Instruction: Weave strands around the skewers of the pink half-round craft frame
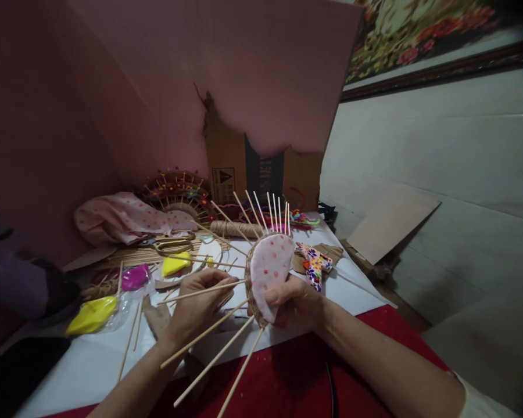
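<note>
My right hand [294, 302] grips a half-round piece covered in white cloth with red dots [272, 261], its thumb on the front. Twine [249, 284] runs along the curved edge, and several thin wooden sticks [213, 342] fan out from it. Just left of that edge is my left hand [200, 299], its fingers closed together behind one of the sticks. What they pinch, if anything, is hidden. Under and behind the hands lies white paper [344, 278]. Right of the piece is a small flower-patterned object [316, 266].
Behind are a twine roll [233, 229], scissors [172, 245], dotted cloth [117, 217], a decorated half-round piece [178, 194] and a cardboard box [229, 157]. Yellow packets [91, 313] and a magenta one [136, 277] lie left. A dark flat object [26, 371] sits front left.
</note>
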A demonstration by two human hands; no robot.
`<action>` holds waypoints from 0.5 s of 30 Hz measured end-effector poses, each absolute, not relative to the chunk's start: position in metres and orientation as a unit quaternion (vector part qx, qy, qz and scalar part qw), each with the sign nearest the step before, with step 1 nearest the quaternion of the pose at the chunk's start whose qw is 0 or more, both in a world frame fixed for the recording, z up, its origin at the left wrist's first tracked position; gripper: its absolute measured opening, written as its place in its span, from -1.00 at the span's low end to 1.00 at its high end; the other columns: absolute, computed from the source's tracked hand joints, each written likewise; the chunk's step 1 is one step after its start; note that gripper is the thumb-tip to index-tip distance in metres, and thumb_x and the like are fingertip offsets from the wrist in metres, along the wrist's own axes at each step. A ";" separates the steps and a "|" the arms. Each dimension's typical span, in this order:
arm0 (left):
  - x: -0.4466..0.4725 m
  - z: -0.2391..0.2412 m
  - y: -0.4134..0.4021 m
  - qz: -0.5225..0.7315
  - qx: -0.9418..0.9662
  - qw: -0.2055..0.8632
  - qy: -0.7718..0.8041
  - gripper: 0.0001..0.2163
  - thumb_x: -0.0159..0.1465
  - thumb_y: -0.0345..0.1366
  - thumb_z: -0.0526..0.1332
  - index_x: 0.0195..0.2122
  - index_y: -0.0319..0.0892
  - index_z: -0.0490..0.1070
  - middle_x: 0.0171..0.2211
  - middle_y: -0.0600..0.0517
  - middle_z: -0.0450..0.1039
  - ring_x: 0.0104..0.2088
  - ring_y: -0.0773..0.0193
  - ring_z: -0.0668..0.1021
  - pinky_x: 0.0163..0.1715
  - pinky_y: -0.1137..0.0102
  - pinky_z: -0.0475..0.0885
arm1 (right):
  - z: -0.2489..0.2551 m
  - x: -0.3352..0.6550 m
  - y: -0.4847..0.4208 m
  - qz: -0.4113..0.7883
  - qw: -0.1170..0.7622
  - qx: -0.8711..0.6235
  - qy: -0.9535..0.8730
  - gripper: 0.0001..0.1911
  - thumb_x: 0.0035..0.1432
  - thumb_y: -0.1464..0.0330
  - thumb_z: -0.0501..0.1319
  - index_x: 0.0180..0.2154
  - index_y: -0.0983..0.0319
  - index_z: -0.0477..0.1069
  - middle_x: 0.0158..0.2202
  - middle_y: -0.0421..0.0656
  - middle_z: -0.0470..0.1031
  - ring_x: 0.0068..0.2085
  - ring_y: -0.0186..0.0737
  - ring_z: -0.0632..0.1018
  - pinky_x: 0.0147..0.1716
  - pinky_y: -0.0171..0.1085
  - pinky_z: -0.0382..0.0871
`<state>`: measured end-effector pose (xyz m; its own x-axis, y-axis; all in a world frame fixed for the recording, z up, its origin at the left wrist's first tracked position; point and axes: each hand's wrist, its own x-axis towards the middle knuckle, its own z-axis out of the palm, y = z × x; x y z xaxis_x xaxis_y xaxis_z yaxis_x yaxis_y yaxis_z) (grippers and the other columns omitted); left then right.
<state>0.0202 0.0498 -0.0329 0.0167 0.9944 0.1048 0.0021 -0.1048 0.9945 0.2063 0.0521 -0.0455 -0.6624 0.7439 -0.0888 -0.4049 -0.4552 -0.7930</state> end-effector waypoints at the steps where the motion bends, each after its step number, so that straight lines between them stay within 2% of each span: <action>1: 0.023 -0.038 0.050 0.525 0.533 0.479 0.459 -0.81 -0.08 -0.22 0.37 -0.63 -0.24 0.46 -0.67 0.12 0.37 -0.62 0.45 0.35 -0.63 0.55 0.24 | -0.046 0.205 0.051 0.827 0.343 -0.216 -0.389 -0.76 -0.27 0.42 0.33 -0.44 0.39 0.43 -0.56 -0.17 0.47 -0.62 -0.40 0.41 -0.73 -0.46 0.18; 5: 0.028 -0.047 0.052 0.534 0.510 0.480 0.472 -0.80 -0.10 -0.21 0.37 -0.60 -0.23 0.46 -0.67 0.11 0.39 -0.63 0.43 0.36 -0.64 0.53 0.26 | -0.049 0.202 0.048 0.834 0.331 -0.202 -0.392 -0.75 -0.25 0.42 0.34 -0.43 0.40 0.43 -0.56 -0.18 0.46 -0.64 -0.43 0.40 -0.69 -0.45 0.22; 11: 0.028 -0.045 0.052 0.541 0.513 0.471 0.471 -0.83 -0.10 -0.24 0.37 -0.61 -0.22 0.46 -0.65 0.11 0.41 -0.62 0.43 0.36 -0.63 0.54 0.25 | -0.050 0.199 0.045 0.838 0.321 -0.211 -0.388 -0.77 -0.25 0.42 0.34 -0.46 0.40 0.42 -0.59 -0.17 0.46 -0.72 -0.44 0.37 -0.78 -0.47 0.17; 15: 0.030 -0.047 0.050 0.532 0.526 0.480 0.458 -0.84 -0.06 -0.24 0.35 -0.62 -0.23 0.46 -0.65 0.10 0.39 -0.60 0.42 0.36 -0.61 0.53 0.25 | -0.050 0.199 0.047 0.824 0.341 -0.212 -0.399 -0.77 -0.22 0.40 0.34 -0.46 0.42 0.42 -0.59 -0.14 0.47 -0.71 -0.44 0.38 -0.78 -0.47 0.18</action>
